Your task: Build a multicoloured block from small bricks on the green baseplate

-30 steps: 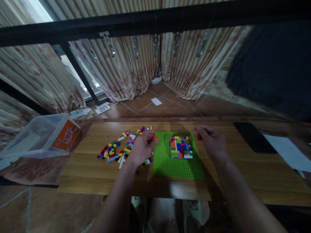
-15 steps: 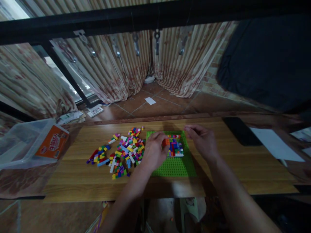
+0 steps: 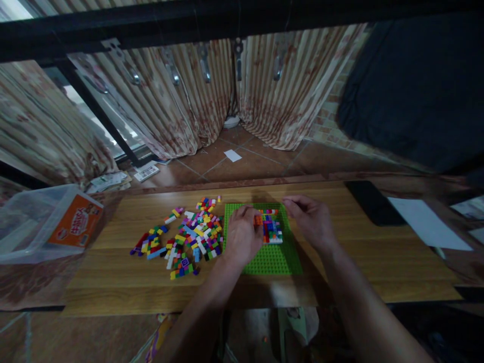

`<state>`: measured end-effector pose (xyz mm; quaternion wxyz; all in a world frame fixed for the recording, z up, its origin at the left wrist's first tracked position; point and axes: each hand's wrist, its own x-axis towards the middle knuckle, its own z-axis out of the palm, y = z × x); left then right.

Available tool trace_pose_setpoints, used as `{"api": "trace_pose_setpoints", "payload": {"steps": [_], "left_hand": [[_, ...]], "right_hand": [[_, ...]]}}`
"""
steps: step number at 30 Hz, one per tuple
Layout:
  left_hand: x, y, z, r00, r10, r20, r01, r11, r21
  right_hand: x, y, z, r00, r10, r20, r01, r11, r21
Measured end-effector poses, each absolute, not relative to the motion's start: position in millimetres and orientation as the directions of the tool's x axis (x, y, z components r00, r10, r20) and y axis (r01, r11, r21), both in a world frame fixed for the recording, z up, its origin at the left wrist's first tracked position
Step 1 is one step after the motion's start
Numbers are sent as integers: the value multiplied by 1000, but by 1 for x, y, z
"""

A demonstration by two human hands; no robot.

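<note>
A green studded baseplate point(image 3: 272, 261) lies on the wooden table, with a block of many-coloured toy bricks point(image 3: 273, 229) built on its upper part. My left hand point(image 3: 244, 233) is over the plate's left half, its thumb and fingers closed on an orange brick point(image 3: 258, 220) at the left side of the built block. My right hand point(image 3: 310, 222) hovers by the plate's upper right corner, thumb and index finger pinched together. Whatever is between those fingertips, if anything, is too small to make out.
Loose coloured bricks point(image 3: 202, 232) lie in a spread pile left of the baseplate. A clear plastic box point(image 3: 34, 222) with an orange label stands at the far left. On the right are a black phone-like slab point(image 3: 375, 203) and a white paper sheet point(image 3: 429, 224).
The view has shifted slightly, so the table scene sits a little further left. My left hand has moved slightly right relative to the plate with the orange brick; my right hand keeps its pinch.
</note>
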<state>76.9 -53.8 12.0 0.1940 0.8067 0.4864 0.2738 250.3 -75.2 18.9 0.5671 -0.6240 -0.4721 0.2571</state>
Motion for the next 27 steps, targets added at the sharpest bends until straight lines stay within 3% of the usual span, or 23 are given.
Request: {"api": "trace_pose_setpoints", "payload": {"steps": [4, 8, 11, 17, 21, 27], "left_hand": [[76, -56, 14, 358, 901, 243, 675, -430, 599], [73, -57, 16, 358, 907, 224, 660, -415, 627], [71, -57, 17, 346, 917, 200, 637, -385, 668], [66, -53, 16, 305, 944, 129, 576, -290, 764], [63, -50, 14, 294, 951, 99, 558, -255, 790], [62, -49, 13, 299, 951, 78, 555, -240, 797]], "right_hand": [[245, -81, 19, 318, 911, 263, 388, 128, -913], [238, -88, 22, 164, 961, 221, 471, 120, -874], [235, -91, 22, 148, 968, 204, 535, 95, -839], [218, -91, 29, 109, 971, 213, 829, 30, -558], [203, -92, 33, 57, 981, 186, 917, 22, -399], [202, -89, 29, 45, 979, 200, 925, 35, -379]]}}
